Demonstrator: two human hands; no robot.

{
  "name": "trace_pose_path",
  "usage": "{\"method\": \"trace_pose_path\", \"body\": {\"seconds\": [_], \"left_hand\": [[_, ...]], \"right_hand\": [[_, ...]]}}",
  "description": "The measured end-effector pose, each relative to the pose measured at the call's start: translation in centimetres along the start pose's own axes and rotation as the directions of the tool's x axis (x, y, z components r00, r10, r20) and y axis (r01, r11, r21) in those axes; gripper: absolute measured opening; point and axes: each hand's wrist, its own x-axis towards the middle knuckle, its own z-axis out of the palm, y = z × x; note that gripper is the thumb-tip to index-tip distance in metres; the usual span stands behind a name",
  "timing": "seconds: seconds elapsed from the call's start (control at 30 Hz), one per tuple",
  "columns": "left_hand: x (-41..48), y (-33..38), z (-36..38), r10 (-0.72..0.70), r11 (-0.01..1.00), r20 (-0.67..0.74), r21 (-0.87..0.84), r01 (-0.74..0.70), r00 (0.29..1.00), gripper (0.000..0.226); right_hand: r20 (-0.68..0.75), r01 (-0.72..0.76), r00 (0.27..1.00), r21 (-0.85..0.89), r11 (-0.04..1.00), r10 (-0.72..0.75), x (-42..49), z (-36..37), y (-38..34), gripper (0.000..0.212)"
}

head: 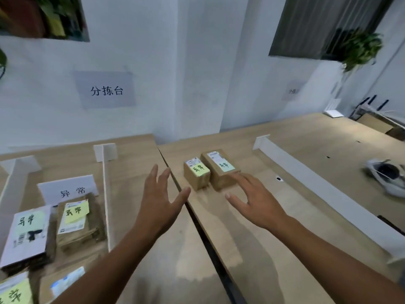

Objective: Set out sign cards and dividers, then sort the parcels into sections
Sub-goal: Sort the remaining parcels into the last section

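Two brown cardboard parcels stand side by side on the right table: a small one (pixel 196 175) with a yellow note and a larger one (pixel 220 170) with a pale green note. My left hand (pixel 161 201) hovers with fingers spread, just left of them and holding nothing. My right hand (pixel 254 199) is spread too, its fingertips close to the larger parcel's near corner. A white sign card (pixel 68 189) stands in the left section, with several labelled parcels (pixel 76 220) in front of it. White dividers (pixel 105 194) (pixel 317 185) separate the sections.
A dark gap (pixel 197 218) runs between the two wooden tables. A white device with a dark strap (pixel 388 177) lies at the far right beyond the long divider. A paper sign (pixel 105 89) hangs on the wall behind.
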Motion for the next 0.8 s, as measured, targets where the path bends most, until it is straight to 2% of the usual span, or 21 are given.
{"method": "trace_pose_path", "body": {"seconds": [0.07,0.27,0.43,0.57,0.63,0.73,0.8], "left_hand": [[1.6,1.3,3.5,-0.043,0.999,-0.011,-0.02,0.043,0.999,0.088],[4.4,2.9,11.7,-0.149,0.986,-0.014,-0.083,0.147,0.989,0.098],[7.8,1.0,13.7,-0.25,0.968,-0.003,-0.016,0.25,0.968,0.095],[11.9,-1.8,15.1,-0.252,0.967,0.037,0.055,0.25,0.967,0.095],[14.1,-3.4,16.2,-0.287,0.957,0.054,0.063,0.284,0.956,0.095],[17.7,-6.2,18.6,-0.363,0.931,0.067,0.065,0.359,0.929,0.097],[20.2,-8.5,20.2,-0.419,0.908,0.071,0.044,0.417,0.905,0.098]], "right_hand": [[0.03,-0.004,1.0,0.022,1.0,0.003,1.2,-0.2,3.5,0.061],[0.178,-0.013,0.984,0.051,0.999,0.003,4.8,0.8,11.6,0.073],[0.228,-0.024,0.974,0.084,0.996,0.005,9.9,3.7,14.5,0.076],[0.272,-0.074,0.962,0.151,0.986,0.03,14.9,7.3,15.4,0.085],[0.303,-0.086,0.952,0.134,0.987,0.042,17.6,9.5,15.6,0.083],[0.308,-0.003,0.951,0.016,1.0,-0.002,22.3,13.4,16.1,0.07],[0.311,0.05,0.95,-0.084,0.995,-0.021,25.0,16.4,16.4,0.074]]}}
